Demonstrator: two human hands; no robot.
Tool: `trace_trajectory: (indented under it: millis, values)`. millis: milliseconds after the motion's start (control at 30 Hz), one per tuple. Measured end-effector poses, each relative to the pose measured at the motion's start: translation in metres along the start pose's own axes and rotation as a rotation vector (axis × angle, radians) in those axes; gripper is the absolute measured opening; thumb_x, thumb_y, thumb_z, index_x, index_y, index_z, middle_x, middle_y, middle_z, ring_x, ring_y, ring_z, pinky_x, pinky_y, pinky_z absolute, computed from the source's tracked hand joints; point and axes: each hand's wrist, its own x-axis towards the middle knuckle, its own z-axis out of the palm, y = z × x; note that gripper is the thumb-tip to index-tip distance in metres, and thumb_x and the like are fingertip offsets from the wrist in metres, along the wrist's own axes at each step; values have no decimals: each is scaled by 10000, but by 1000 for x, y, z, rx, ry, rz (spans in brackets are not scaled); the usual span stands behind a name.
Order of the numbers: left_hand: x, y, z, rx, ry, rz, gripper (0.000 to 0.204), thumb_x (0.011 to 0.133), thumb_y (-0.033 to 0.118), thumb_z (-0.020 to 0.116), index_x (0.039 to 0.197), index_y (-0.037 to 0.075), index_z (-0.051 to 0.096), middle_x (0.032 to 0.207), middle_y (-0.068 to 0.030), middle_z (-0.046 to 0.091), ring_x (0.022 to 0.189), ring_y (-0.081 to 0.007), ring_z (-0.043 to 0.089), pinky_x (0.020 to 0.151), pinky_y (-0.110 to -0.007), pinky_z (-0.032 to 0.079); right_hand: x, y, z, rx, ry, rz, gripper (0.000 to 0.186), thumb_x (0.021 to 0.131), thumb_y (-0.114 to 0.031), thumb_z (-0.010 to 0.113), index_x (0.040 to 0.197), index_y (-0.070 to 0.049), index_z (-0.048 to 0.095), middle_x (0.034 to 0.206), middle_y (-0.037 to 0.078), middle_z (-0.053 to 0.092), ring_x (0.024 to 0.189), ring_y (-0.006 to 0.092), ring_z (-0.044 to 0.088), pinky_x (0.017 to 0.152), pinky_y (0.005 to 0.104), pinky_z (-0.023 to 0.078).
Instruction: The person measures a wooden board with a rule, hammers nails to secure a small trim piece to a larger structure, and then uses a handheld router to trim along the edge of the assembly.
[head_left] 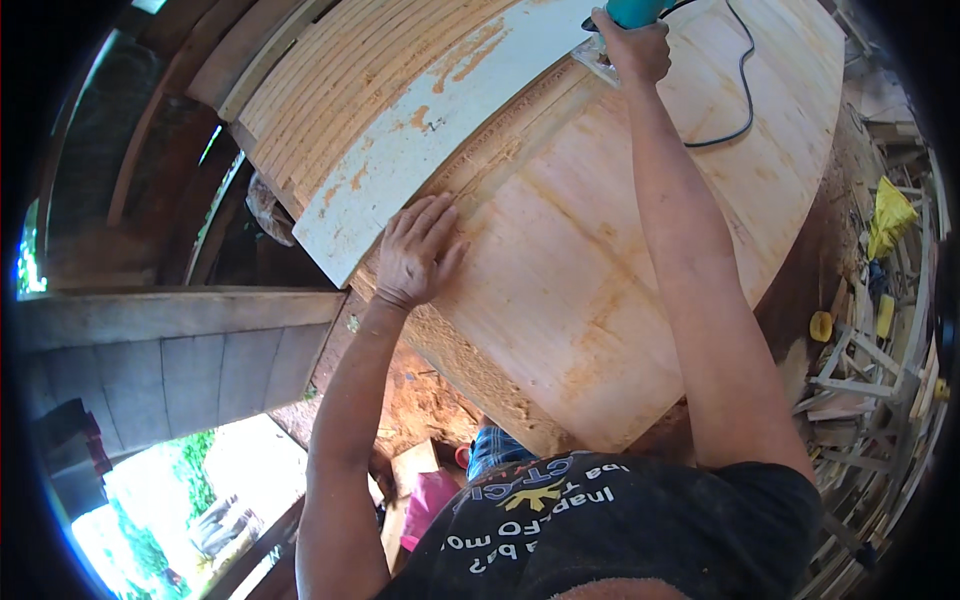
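Note:
A wide pale wooden panel (560, 290) lies before me, dusted with sawdust along its near edge. Across it runs a long white board (400, 150) with a straight edge and smears of sawdust. My left hand (418, 250) rests flat on the panel beside this edge, with its fingers stretched out and nothing held. At the far side, my right hand (637, 48) grips a teal trim router (635, 10), whose top is cut off by the picture's upper edge. The router's base sits close to the white board's edge. Its cutter is hidden from me.
A black cord (748, 95) loops over the panel's right part. Grooved wood (370, 65) lies beyond the white board. Wood offcuts (860, 400) and a yellow bag (890, 215) are heaped at the right. A plank wall (180, 370) stands at the left; a pink cloth-like thing (430, 505) lies below.

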Motion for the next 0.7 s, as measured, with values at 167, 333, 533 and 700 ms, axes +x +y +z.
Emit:
trace_trajectory:
  millis: [167, 333, 533, 700]
  values:
    - [-2, 0, 3, -6, -21, -32, 423, 793, 270, 683, 1138, 37, 613, 1297, -90, 565, 1193, -276, 515, 972, -418, 403, 19, 22, 14, -146, 53, -47, 918, 581, -617, 757, 1133, 74, 510, 1010, 204, 661, 954, 343, 652, 876, 439, 491]
    - [-6, -2, -2, -16, -54, -59, 444, 808, 293, 666, 1171, 48, 596, 1319, -97, 546, 1216, -286, 495, 975, -421, 394, 18, 27, 20, -114, 54, -61, 918, 574, -590, 772, 1144, 74, 494, 1046, 208, 648, 976, 352, 640, 896, 447, 479]
    - [-2, 1, 0, -34, -12, -78, 410, 814, 283, 669, 1143, 47, 604, 1272, -110, 572, 1185, -288, 518, 955, -422, 413, 12, 14, 12, -103, 34, -47, 907, 575, -576, 779, 1141, 73, 495, 1048, 220, 645, 979, 364, 639, 889, 448, 485]
    - [68, 30, 42, -49, 333, -41, 290, 784, 207, 714, 1021, 58, 639, 1103, -95, 645, 1029, -285, 594, 874, -396, 474, 19, 21, 7, -83, 62, -92, 897, 578, -573, 778, 1135, 73, 500, 1041, 223, 647, 978, 373, 639, 886, 448, 488]
